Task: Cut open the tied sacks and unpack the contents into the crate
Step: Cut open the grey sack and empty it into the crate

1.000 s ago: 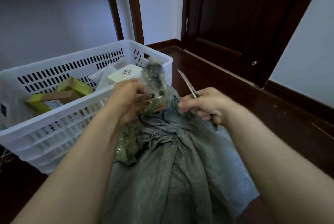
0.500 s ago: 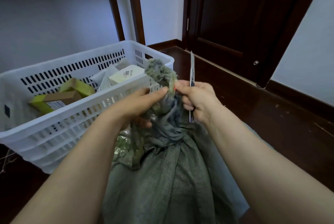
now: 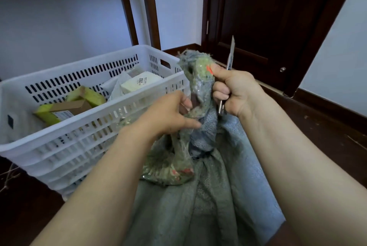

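Observation:
A grey-green woven sack (image 3: 208, 206) stands in front of me, its bunched neck (image 3: 195, 75) wrapped in shiny tape and raised between my hands. My left hand (image 3: 168, 115) grips the neck low down from the left. My right hand (image 3: 235, 92) holds a utility knife (image 3: 230, 57) with the blade pointing up, and its thumb presses against the top of the neck. A white slotted crate (image 3: 95, 126) stands to the left, touching the sack.
In the crate lie a yellow-green box with a brown carton (image 3: 65, 108), a white box marked 2002 (image 3: 141, 83) and pale packets. A dark wooden door (image 3: 278, 17) and skirting stand behind. Dark floor (image 3: 327, 136) runs to the right.
Both hands lifted the sack's neck higher and straighter. The knife turned from slanting left to upright as my right hand moved onto the neck. My left hand slid lower down the neck.

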Available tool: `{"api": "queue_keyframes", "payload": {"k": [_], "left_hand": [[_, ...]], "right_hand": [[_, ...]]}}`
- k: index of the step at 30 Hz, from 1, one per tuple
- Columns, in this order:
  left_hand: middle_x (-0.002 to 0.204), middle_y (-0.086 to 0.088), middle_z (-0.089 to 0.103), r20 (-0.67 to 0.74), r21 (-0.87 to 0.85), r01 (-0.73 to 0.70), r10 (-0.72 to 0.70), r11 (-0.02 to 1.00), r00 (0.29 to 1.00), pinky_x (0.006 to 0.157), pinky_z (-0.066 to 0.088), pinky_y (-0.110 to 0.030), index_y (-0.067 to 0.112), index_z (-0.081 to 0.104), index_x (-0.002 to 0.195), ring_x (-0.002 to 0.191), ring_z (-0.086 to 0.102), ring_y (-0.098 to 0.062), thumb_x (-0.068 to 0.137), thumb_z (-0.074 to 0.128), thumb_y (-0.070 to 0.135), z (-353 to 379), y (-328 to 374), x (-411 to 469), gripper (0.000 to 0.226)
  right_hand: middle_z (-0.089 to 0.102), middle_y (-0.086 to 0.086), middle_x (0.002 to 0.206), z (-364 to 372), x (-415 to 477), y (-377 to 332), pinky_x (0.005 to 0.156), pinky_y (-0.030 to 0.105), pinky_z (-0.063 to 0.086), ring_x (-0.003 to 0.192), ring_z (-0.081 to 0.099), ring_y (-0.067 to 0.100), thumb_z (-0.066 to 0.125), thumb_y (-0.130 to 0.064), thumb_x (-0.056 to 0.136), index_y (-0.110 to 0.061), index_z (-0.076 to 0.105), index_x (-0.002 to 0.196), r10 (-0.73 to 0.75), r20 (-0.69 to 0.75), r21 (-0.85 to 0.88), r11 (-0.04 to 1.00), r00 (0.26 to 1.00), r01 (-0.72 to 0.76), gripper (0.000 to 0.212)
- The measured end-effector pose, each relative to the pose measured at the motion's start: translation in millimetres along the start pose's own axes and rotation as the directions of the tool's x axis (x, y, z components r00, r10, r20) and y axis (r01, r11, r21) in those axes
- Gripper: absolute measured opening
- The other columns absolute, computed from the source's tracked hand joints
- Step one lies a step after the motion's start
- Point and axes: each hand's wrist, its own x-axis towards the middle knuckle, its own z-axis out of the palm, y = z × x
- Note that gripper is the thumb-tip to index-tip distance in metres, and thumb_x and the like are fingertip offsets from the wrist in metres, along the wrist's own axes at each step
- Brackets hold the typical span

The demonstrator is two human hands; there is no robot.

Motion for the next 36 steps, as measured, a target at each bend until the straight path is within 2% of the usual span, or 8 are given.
{"api": "queue_keyframes", "payload": {"k": [4, 7, 11, 14, 19, 23, 28, 36], "left_hand": [[0.085, 0.007, 0.054, -0.138, -0.077, -0.032, 0.021, 0.997, 0.99, 0.059, 0.044, -0.026, 0.032, 0.056, 0.116, 0.07, 0.054, -0.012, 0.074, 0.071, 0.017, -5, 6, 3, 0.047], [0.076, 0.008, 0.061, -0.229, -0.019, -0.133, 0.125, 0.991, 0.965, 0.07, 0.05, -0.03, 0.032, 0.063, 0.08, 0.075, 0.06, -0.017, 0.07, 0.068, 0.017, -2, 15, 4, 0.019], [0.076, 0.0, 0.065, 0.032, -0.228, -0.031, 0.039, 0.973, 0.999, 0.063, 0.051, -0.031, 0.018, 0.063, 0.1, 0.07, 0.061, -0.018, 0.074, 0.071, 0.02, 4, 13, 0, 0.027], [0.087, -0.011, 0.068, 0.269, -0.623, 0.217, -0.055, 0.751, 0.962, 0.051, 0.053, -0.024, 0.013, 0.06, 0.106, 0.066, 0.069, -0.02, 0.074, 0.062, 0.029, 4, 12, -4, 0.036], [0.077, -0.007, 0.065, -0.019, -0.545, 0.219, -0.273, 0.809, 0.962, 0.037, 0.032, -0.017, 0.008, 0.063, 0.093, 0.047, 0.058, -0.011, 0.088, 0.061, 0.029, 13, 5, 2, 0.021], [0.083, 0.005, 0.071, -0.14, -0.639, 0.036, -0.162, 0.768, 0.977, 0.052, 0.047, -0.012, 0.015, 0.069, 0.101, 0.062, 0.063, 0.0, 0.088, 0.065, 0.021, 20, 6, 8, 0.015], [0.054, 0.008, 0.066, -0.277, -0.722, -0.017, -0.266, 0.692, 0.923, 0.047, 0.05, -0.015, 0.008, 0.068, 0.082, 0.045, 0.06, -0.001, 0.077, 0.073, 0.002, 20, 6, 8, 0.009], [0.074, 0.001, 0.064, -0.376, -0.581, -0.018, -0.249, 0.814, 0.893, 0.06, 0.046, -0.013, 0.015, 0.062, 0.071, 0.069, 0.06, -0.011, 0.07, 0.08, 0.006, -1, -8, 11, 0.02]], "right_hand": [[0.048, 0.004, 0.068, -12, 8, -11, 0.027, 0.013, 0.016, 0.025, 0.024, 0.002, 0.056, 0.001, 0.09, -0.007, 0.049, 0.075, -0.132, -0.207, 0.061, 0.987, 0.969, 0.148, 0.018], [0.049, 0.005, 0.07, -17, 10, -8, 0.028, 0.013, 0.016, 0.026, 0.024, 0.002, 0.054, 0.001, 0.091, -0.006, 0.049, 0.074, -0.14, -0.28, 0.072, 0.983, 0.95, 0.166, 0.02], [0.049, 0.003, 0.059, -22, 8, -1, 0.025, 0.013, 0.015, 0.025, 0.021, 0.001, 0.049, -0.019, 0.097, -0.009, 0.052, 0.085, 0.085, -0.084, -0.169, 0.981, 0.993, -0.099, 0.016], [0.046, -0.001, 0.05, -24, 2, 5, 0.026, 0.014, 0.017, 0.026, 0.023, 0.001, 0.059, -0.004, 0.087, -0.004, 0.058, 0.093, 0.183, 0.019, -0.309, 0.936, 0.983, -0.169, 0.006], [0.046, 0.004, 0.064, -21, 1, 16, 0.026, 0.013, 0.018, 0.025, 0.023, 0.001, 0.063, 0.008, 0.081, -0.001, 0.064, 0.096, 0.166, -0.01, -0.333, 0.929, 0.986, -0.16, 0.018], [0.055, 0.001, 0.054, -24, 0, 16, 0.027, 0.013, 0.019, 0.026, 0.024, 0.0, 0.07, 0.005, 0.075, -0.005, 0.066, 0.092, 0.13, -0.019, -0.337, 0.933, 0.991, -0.129, 0.02], [0.056, 0.0, 0.044, -22, -1, 19, 0.027, 0.013, 0.018, 0.025, 0.025, 0.0, 0.074, 0.005, 0.071, -0.002, 0.067, 0.086, 0.045, -0.042, -0.351, 0.935, 0.998, -0.057, 0.018], [0.058, 0.001, 0.047, -40, 3, 5, 0.029, 0.013, 0.017, 0.026, 0.024, 0.001, 0.066, 0.012, 0.073, -0.003, 0.064, 0.083, -0.06, -0.161, -0.266, 0.964, 0.985, 0.015, 0.019]]}}
